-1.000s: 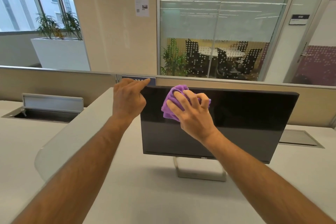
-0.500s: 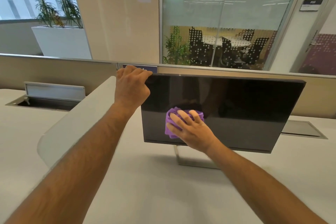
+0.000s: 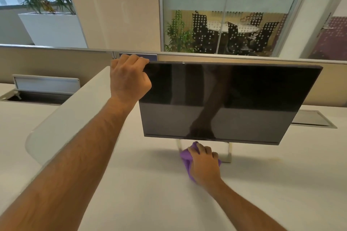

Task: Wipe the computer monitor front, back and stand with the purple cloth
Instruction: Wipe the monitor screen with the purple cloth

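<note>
While the left hand (image 3: 129, 78) grips the upper left corner of the monitor (image 3: 232, 99), its fingers curled over the top edge and the thumb side against the front, the right hand (image 3: 204, 163) sits low in the centre of the frame, just below the screen's bottom edge. Its fingers are closed down over the purple cloth (image 3: 185, 157), bunching it and pressing it against the stand (image 3: 228, 153) where the base meets the desk (image 3: 150, 193).

The cloth is a bright violet, soft and crumpled, with most of it hidden under the palm; a fold sticks out to the left of the knuckles and a thin strip shows at the wrist side and at the right of the fingers.

The monitor fills the middle and right of the frame. Its screen is dark, switched off and glossy, tilted so the top leans toward the camera, with a thin black bezel and a slightly thicker strip along the bottom. The glass reflects the right forearm and hand as a dark shape running down to the lower edge. The stand is a pale silver-grey frame, an open rectangular loop resting flat on the desk, with only its two side legs and part of the front bar visible beneath the screen.

The desk is plain off-white. A low beige partition (image 3: 56, 62) runs behind the monitor across the middle of the frame, and a frosted curved divider (image 3: 62, 124) stands at left.
</note>
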Tool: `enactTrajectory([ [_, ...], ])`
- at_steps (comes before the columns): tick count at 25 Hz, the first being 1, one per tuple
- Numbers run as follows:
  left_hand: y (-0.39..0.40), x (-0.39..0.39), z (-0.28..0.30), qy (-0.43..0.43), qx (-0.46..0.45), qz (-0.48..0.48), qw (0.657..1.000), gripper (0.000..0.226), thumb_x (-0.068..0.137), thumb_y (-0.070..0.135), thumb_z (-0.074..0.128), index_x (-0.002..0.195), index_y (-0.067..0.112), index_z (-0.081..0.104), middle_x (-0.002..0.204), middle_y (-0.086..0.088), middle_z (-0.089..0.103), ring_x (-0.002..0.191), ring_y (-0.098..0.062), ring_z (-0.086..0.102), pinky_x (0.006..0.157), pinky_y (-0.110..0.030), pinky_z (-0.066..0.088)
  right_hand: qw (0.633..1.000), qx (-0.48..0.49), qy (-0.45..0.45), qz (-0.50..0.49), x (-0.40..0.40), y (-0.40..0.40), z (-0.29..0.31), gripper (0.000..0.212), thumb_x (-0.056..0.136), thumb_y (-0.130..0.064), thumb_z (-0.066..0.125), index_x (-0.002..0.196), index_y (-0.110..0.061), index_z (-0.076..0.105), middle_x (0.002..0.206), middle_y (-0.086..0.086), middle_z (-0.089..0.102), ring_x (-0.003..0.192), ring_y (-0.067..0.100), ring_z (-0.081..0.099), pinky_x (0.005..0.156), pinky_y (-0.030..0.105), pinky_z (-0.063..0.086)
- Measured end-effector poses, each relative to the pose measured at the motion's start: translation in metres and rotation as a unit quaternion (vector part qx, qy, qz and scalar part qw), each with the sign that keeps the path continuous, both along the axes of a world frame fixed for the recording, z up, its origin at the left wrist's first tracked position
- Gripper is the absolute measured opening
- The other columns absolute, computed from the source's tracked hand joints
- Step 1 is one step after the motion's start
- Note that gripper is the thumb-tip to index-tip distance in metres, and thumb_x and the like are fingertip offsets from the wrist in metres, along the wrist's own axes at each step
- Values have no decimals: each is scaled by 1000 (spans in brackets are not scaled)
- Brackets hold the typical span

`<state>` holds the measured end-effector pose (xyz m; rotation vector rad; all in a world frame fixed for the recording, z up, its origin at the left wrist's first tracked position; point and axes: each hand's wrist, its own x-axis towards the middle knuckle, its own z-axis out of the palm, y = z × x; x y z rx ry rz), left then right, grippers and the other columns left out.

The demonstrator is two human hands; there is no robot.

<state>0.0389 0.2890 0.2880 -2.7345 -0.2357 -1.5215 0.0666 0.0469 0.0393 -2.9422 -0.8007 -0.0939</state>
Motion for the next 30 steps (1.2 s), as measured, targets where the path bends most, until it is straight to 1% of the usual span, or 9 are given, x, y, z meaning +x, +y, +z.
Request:
enactTrajectory([
  [5,3,3,-4,-18,-11,-3,1000,35,79,12,49,105,9,71,97,-10,71,91,-30,61,79,-39,46,1000,-10,-5,23,7,31,-25,59,76,-48,61,127,-19,60,127,10,61,112,34,60,90,51,53],
  [8,4,3,-6,-31,-12,-10,999,32,78,11,52,104,9,71,97,-10,72,90,-30,62,77,-38,47,999,9,0,38,18,47,-31,64,74,-41,74,130,-15,54,124,11,57,112,36,57,97,51,48],
  [10,5,3,-7,-36,-10,-14,999,33,76,12,52,103,9,72,95,-10,72,88,-30,62,76,-35,46,999,-7,3,40,25,58,-23,48,80,-37,71,121,-16,56,115,7,60,104,33,57,94,46,47],
  [13,6,3,-8,-40,-16,-18,999,34,76,13,54,104,10,72,95,-9,72,89,-29,63,77,-35,47,998,-34,30,46,34,73,-5,16,95,-33,49,104,-26,59,94,5,67,88,32,64,74,38,48],
  [16,6,3,-9,-40,-17,-18,999,34,76,14,53,104,10,72,96,-8,72,90,-29,63,77,-34,46,992,-62,104,38,44,79,8,17,94,-22,28,96,-27,45,62,1,65,51,24,60,52,21,30],
  [19,6,3,-9,-36,-17,-14,999,34,75,14,54,104,10,72,96,-8,72,90,-29,63,77,-34,46,978,-84,183,56,51,80,23,27,88,-15,22,94,-26,46,65,4,68,43,18,57,48,19,25],
  [23,3,3,-9,-32,-16,-7,999,33,75,13,55,104,10,72,95,-9,72,89,-29,63,77,-33,44,978,-75,187,58,53,73,21,17,98,-26,39,95,-21,54,72,1,68,53,14,61,42,15,29],
  [26,2,2,-8,-32,-16,-3,999,33,76,13,55,104,10,72,95,-9,72,89,-30,63,77,-35,45,990,-56,79,101,43,62,2,26,95,-30,56,119,-19,55,116,4,61,105,24,60,85,32,49],
  [30,-1,2,-7,-26,-19,2,999,33,77,12,56,106,9,71,97,-10,72,91,-31,63,79,-40,49,981,-98,44,160,34,44,-15,53,90,-28,63,139,-18,44,148,4,36,136,31,31,116,43,28],
])
